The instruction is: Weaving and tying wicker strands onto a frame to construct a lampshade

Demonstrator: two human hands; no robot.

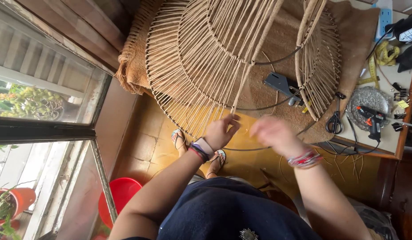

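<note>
**Cord wrapping on round wire frame: most spokes done, gap left at near rim**

A large round wire frame [241, 58] is seen lying on a brown mat [352, 40] on the table, w/ its near edge hanging over the table edge toward the person; most of it is already strung w/ tan cord [179, 58] in tight radial runs btwn inner & outer rings; approx. the near-right stretch of the outer ring is judged still bare, as dark wire shows there w/o cord; so work is judged well past halfway, w/ that section left.

Left hand [221, 131] is held just under the near rim, fingers pinched shut on a strand of cord that runs up to the frame; wrist is bent slightly, palm turned inward. Right hand [272, 133] is blurred by motion; it is held beside the left, near the bare rim; whether it is closed on cord cannot be told.

Scissors [335, 120], a glue gun [370, 116] & a staple gun [281, 84] are left untouched on the table; 1 red tub [121, 195] is seen on the floor.
</note>
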